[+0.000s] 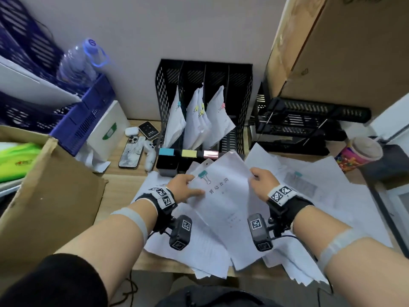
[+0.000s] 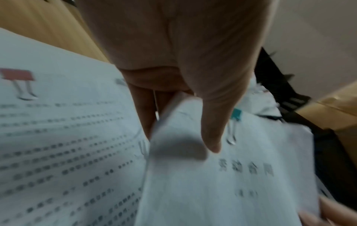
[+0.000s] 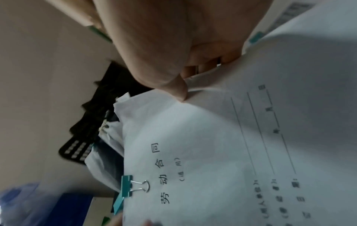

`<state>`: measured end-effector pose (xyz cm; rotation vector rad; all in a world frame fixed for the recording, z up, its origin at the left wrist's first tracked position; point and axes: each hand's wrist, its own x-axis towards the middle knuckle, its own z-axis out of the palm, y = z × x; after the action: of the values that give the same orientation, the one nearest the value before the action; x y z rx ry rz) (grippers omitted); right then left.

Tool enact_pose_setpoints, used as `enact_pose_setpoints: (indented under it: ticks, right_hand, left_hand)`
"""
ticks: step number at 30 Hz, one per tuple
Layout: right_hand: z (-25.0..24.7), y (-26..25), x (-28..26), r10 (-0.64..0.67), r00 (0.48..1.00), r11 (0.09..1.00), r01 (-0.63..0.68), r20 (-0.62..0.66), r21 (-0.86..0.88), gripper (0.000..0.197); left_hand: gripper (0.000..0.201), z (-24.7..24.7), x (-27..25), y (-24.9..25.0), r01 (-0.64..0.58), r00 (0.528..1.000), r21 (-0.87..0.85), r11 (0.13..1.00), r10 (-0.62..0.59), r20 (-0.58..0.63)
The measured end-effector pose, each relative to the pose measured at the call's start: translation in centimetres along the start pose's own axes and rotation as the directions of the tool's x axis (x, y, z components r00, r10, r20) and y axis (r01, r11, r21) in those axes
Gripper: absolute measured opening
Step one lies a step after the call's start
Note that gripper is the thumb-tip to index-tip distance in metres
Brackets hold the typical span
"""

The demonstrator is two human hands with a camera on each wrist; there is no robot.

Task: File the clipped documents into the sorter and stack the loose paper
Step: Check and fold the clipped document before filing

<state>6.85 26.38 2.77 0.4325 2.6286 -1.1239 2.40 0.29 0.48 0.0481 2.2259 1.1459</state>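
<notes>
A white clipped document (image 1: 223,196) with a teal binder clip (image 1: 204,174) is held up over the desk between both hands. My left hand (image 1: 188,189) pinches its left edge near the clip (image 2: 236,115), thumb on top (image 2: 210,137). My right hand (image 1: 257,177) pinches its right edge, thumb pressed on the sheet (image 3: 179,90). The black mesh sorter (image 1: 204,103) stands at the back of the desk and holds clipped bundles with blue, yellow and pink clips. Loose paper (image 1: 309,189) lies spread beneath. Another bundle with a red clip (image 2: 17,75) lies under my left hand.
A phone (image 1: 132,151), earbud case and white controller lie left of the sorter. A cardboard box (image 1: 48,196) sits at the left, a blue crate (image 1: 73,120) behind it. Black letter trays (image 1: 309,125) and a colourful cup (image 1: 358,154) stand at the right.
</notes>
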Motion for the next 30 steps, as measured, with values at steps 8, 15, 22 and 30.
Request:
enact_pose_setpoints:
  ticks: [8, 15, 22, 30]
  right_hand:
    - [1.8, 1.2, -0.6, 0.173, 0.98, 0.984, -0.176, 0.095, 0.024, 0.02]
    - [3.6, 0.8, -0.6, 0.168, 0.986, 0.979, -0.17, 0.024, 0.109, 0.023]
    - [5.2, -3.8, -2.4, 0.038, 0.955, 0.995, -0.011, 0.293, -0.095, 0.067]
    - [6.6, -10.1, -3.4, 0.026, 0.977, 0.996, -0.008, 0.211, -0.085, 0.073]
  left_hand:
    - [0.019, -1.0, -2.1, -2.0, 0.142, 0.99, -0.345, 0.928, -0.141, 0.028]
    - [0.019, -0.8, -2.7, -1.9, 0.18, 0.983, -0.303, 0.936, -0.185, 0.014]
    - [0.016, -1.7, -2.7, 1.0, 0.061, 0.993, -0.305, 0.95, -0.09, -0.08]
    - [0.01, -3.2, -2.8, 6.2, -0.153, 0.988, -0.275, 0.949, 0.152, -0.025]
